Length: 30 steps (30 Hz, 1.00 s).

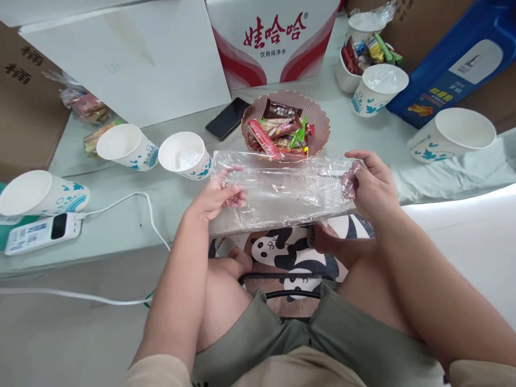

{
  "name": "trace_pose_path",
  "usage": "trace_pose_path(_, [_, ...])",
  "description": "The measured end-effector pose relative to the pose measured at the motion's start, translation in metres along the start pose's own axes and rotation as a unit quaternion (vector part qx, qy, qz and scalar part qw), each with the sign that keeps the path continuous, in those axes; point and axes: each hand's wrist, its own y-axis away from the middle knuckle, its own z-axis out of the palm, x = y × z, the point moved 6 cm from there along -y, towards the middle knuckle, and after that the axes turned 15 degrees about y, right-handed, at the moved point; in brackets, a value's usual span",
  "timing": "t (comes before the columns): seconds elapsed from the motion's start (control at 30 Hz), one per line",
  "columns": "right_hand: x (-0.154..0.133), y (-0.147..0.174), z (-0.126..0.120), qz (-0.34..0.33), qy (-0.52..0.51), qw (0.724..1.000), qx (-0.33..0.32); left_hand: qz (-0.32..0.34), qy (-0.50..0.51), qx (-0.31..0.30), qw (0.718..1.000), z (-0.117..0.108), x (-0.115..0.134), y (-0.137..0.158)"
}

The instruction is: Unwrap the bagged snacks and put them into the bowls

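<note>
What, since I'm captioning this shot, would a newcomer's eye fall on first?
Probably the crinkled clear plastic, spread between the left hand and the right hand at the near edge of the table. Just beyond it sits a scalloped pink bowl of wrapped snacks. Farther back, a white box with big red characters stands out, as does the blue container at upper right.
</note>
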Motion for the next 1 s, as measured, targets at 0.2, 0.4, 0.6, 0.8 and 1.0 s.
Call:
trace_pose_path(0.2, [0.011, -0.003, -0.006, -0.035, 0.063, 0.997, -0.015, 0.046, 0.002, 0.043, 0.998, -0.004, 0.003, -0.004])
trace_pose_path(0.4, [-0.012, 0.017, -0.003, -0.301, 0.276, 0.913, 0.002, 0.111, -0.012, 0.072, 0.991, -0.009, 0.005, -0.008])
trace_pose_path(0.6, [-0.046, 0.075, 0.034, -0.449, 0.372, 0.811, -0.044, 0.103, 0.011, 0.092, 0.99, -0.013, 0.003, -0.011])
trace_pose_path(0.8, [-0.05, 0.088, 0.06, -0.455, 0.316, 0.819, -0.15, 0.107, 0.025, 0.08, 0.991, -0.013, 0.002, -0.014])
trace_pose_path(1.0, [-0.052, 0.072, 0.022, -0.343, 0.155, 0.926, -0.023, 0.115, 0.031, 0.11, 0.987, -0.015, 0.004, -0.014])
